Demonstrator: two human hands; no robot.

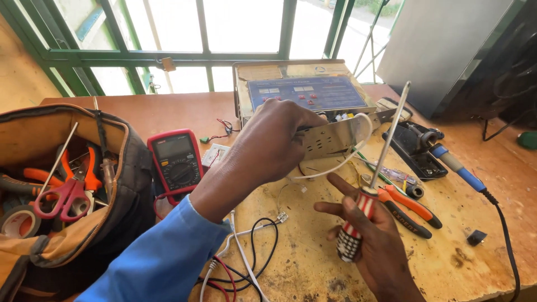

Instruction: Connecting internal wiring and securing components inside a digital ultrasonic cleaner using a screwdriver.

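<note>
Your left hand (268,142), centre of the frame, is curled closed around the edge of a shiny metal panel (335,137). It holds the panel tilted up off the bench, probably so the underside and wiring are exposed. A white cable (347,159) loops from behind that panel down toward the tabletop.

Your right hand (372,240), lower right of centre, has its fingers wrapped around a screwdriver (372,184) with a red-and-white striped handle. The index finger is extended and the shaft points up and right, tip in the air, touching nothing. It looks like a ready grip, not a working one.

Behind the panel, at upper centre, sits a beige device box (302,84) with a blue faceplate, close against the panel. A red multimeter (176,159) lies flat left of centre, screen up, within reach. At far left an open tool bag (72,223) holds red-handled scissors (64,196) and tape. Orange-handled pliers (411,207) lie just right of the screwdriver handle. A blue-handled soldering iron (458,170) rests further right, its cord trailing to the lower right corner. Loose black, white and red wires (246,251) lie at bottom centre on the worn wooden table (475,263).
</note>
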